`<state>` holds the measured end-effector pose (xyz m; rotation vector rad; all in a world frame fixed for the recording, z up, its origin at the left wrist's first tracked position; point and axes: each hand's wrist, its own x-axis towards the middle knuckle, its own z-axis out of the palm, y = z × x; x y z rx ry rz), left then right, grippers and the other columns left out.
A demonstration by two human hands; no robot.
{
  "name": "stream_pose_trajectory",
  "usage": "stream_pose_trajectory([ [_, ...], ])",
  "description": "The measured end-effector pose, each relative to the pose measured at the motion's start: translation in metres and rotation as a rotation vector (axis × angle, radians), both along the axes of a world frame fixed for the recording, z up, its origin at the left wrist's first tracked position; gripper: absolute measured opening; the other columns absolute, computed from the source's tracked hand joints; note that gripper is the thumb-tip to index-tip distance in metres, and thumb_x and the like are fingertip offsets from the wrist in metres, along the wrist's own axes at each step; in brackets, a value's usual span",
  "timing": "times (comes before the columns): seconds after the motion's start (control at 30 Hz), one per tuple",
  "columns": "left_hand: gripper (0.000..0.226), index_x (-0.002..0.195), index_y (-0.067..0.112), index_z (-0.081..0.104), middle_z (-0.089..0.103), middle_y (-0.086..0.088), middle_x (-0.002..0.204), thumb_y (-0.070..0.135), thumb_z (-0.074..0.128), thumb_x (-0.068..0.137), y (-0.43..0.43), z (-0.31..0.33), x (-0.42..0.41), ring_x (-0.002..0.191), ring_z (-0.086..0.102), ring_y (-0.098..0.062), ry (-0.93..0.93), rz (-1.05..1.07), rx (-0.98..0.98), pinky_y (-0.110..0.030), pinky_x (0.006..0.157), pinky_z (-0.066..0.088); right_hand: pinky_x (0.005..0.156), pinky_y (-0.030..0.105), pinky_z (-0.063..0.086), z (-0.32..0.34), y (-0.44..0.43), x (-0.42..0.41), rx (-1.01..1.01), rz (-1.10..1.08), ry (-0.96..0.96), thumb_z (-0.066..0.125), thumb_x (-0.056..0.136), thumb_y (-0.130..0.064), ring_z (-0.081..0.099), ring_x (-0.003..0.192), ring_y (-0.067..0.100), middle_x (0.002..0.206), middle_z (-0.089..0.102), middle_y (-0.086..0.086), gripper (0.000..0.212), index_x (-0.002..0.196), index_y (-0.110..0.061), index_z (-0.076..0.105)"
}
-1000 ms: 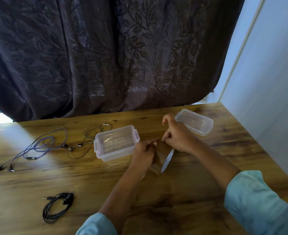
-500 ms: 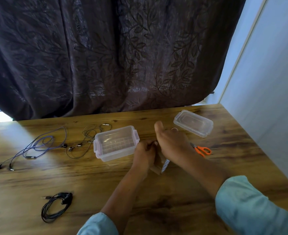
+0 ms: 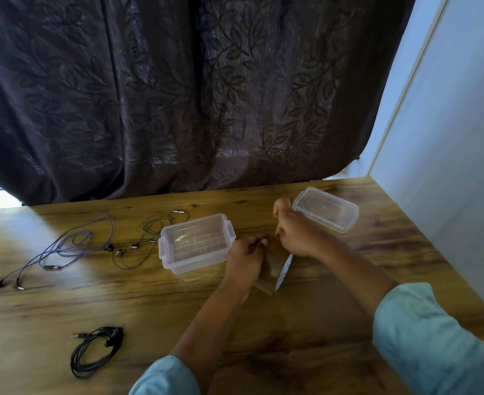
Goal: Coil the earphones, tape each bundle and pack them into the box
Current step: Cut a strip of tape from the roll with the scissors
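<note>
Earphones lie in three sets on the left half of the wooden table (image 3: 306,346), none of them in the box yet. A purple set (image 3: 64,249) sprawls loose at the far left, its buds pointing toward the near-left edge. A thin dark grey set (image 3: 146,240) lies tangled just left of the box, with its cord close to the box's left wall. A black set (image 3: 97,350) sits already coiled near the front-left, well apart from the other two, its plug sticking out to the left.

The clear plastic box (image 3: 195,263) stands open and upright in the middle of the table, and nothing can be seen in it. Its lid (image 3: 325,209) lies well apart at the far right, beyond the right hand.

Both hands meet just right of the box, over a brown tape roll (image 3: 275,269) standing on edge on the table. The left hand (image 3: 245,260) grips the roll from the left, fingers curled over its top edge. The right hand (image 3: 295,238) hovers close above and to the right of the roll, fingers curled inward and thumb raised. It is blurred, so I cannot tell whether it pinches a tape end or holds nothing at all. A pale printed rim of the roll shows beneath it.

Light blue sleeves — left (image 3: 164,377) and right (image 3: 434,343) — cover both forearms at the bottom of the view. A dark leaf-patterned curtain (image 3: 192,95) hangs behind the table, and a pale wall (image 3: 449,138) runs along its right side.
</note>
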<state>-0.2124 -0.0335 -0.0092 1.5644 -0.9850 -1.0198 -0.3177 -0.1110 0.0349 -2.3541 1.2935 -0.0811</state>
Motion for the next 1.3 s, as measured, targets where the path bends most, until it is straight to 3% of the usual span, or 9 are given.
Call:
stream_pose_trajectory([
  [0.07, 0.029, 0.088, 0.031, 0.068, 0.072, -0.001, 0.092, 0.015, 0.047, 0.097, -0.001, 0.000, 0.000, 0.092, 0.066, -0.021, 0.018, -0.005, 0.003, -0.040, 0.084, 0.053, 0.072, 0.045, 0.058, 0.006, -0.004, -0.002, -0.026, -0.010, 0.005, 0.049, 0.088, -0.002, 0.066, 0.074, 0.023, 0.087, 0.065, 0.010, 0.036, 0.107, -0.023, 0.027],
  [0.3, 0.027, 0.089, 0.028, 0.067, 0.071, -0.001, 0.091, 0.014, 0.046, 0.097, 0.000, 0.001, 0.000, 0.091, 0.065, -0.020, 0.056, -0.006, 0.013, -0.035, 0.081, 0.053, 0.074, 0.043, 0.058, 0.019, -0.003, 0.001, -0.067, 0.047, 0.079, 0.057, 0.083, 0.004, 0.064, 0.076, 0.021, 0.086, 0.062, 0.007, 0.044, 0.114, -0.018, 0.034],
  [0.5, 0.030, 0.087, 0.030, 0.068, 0.071, 0.001, 0.091, 0.013, 0.046, 0.097, 0.000, 0.001, -0.001, 0.092, 0.066, -0.019, 0.055, 0.003, 0.002, -0.038, 0.085, 0.053, 0.055, 0.029, 0.045, 0.021, -0.002, 0.005, -0.139, 0.135, 0.119, 0.054, 0.084, 0.006, 0.053, 0.065, 0.014, 0.077, 0.048, 0.000, 0.047, 0.119, -0.016, 0.031],
  [0.63, 0.031, 0.081, 0.032, 0.068, 0.072, -0.001, 0.089, 0.014, 0.047, 0.097, 0.001, -0.002, -0.001, 0.091, 0.066, -0.021, 0.039, 0.029, 0.005, -0.042, 0.085, 0.053, 0.061, 0.033, 0.050, 0.022, -0.004, 0.005, -0.123, 0.149, 0.132, 0.054, 0.084, 0.008, 0.057, 0.071, 0.018, 0.081, 0.051, 0.003, 0.047, 0.118, -0.016, 0.031],
  [0.8, 0.033, 0.075, 0.031, 0.067, 0.071, -0.008, 0.087, 0.016, 0.047, 0.097, 0.000, -0.002, -0.002, 0.088, 0.066, -0.028, 0.006, 0.045, 0.017, -0.046, 0.083, 0.052, 0.048, 0.025, 0.038, 0.011, -0.006, 0.003, -0.166, 0.133, 0.143, 0.053, 0.085, 0.007, 0.050, 0.060, 0.012, 0.073, 0.046, 0.000, 0.045, 0.119, -0.012, 0.032],
  [0.87, 0.032, 0.081, 0.034, 0.066, 0.071, -0.001, 0.091, 0.016, 0.046, 0.097, 0.002, -0.005, -0.003, 0.091, 0.065, -0.021, 0.013, 0.061, 0.016, -0.039, 0.083, 0.054, 0.059, 0.033, 0.053, 0.008, -0.011, -0.003, -0.089, 0.117, 0.106, 0.053, 0.084, 0.006, 0.059, 0.068, 0.016, 0.079, 0.056, 0.003, 0.043, 0.114, -0.017, 0.031],
  [0.97, 0.031, 0.085, 0.037, 0.065, 0.069, 0.006, 0.093, 0.016, 0.045, 0.098, 0.002, -0.005, -0.004, 0.093, 0.063, -0.012, 0.040, 0.074, 0.009, -0.032, 0.084, 0.053, 0.076, 0.041, 0.057, 0.010, -0.013, -0.011, -0.006, 0.108, 0.017, 0.056, 0.084, 0.002, 0.064, 0.076, 0.018, 0.083, 0.063, 0.004, 0.043, 0.105, -0.024, 0.029],
  [1.2, 0.025, 0.103, 0.025, 0.067, 0.069, 0.002, 0.098, 0.015, 0.045, 0.098, 0.001, -0.007, -0.007, 0.094, 0.064, -0.012, 0.067, 0.096, 0.004, -0.029, 0.081, 0.054, 0.074, 0.036, 0.058, 0.015, -0.008, -0.015, 0.076, 0.145, 0.034, 0.059, 0.084, 0.000, 0.066, 0.079, 0.015, 0.085, 0.065, 0.002, 0.048, 0.107, -0.028, 0.027],
  [1.3, 0.024, 0.099, 0.028, 0.067, 0.069, 0.001, 0.099, 0.016, 0.046, 0.097, -0.001, -0.007, -0.007, 0.092, 0.064, -0.012, 0.062, 0.109, 0.013, -0.028, 0.079, 0.054, 0.070, 0.032, 0.054, 0.020, -0.006, -0.014, 0.069, 0.169, 0.061, 0.058, 0.085, 0.001, 0.062, 0.076, 0.014, 0.085, 0.063, 0.002, 0.046, 0.112, -0.024, 0.030],
])
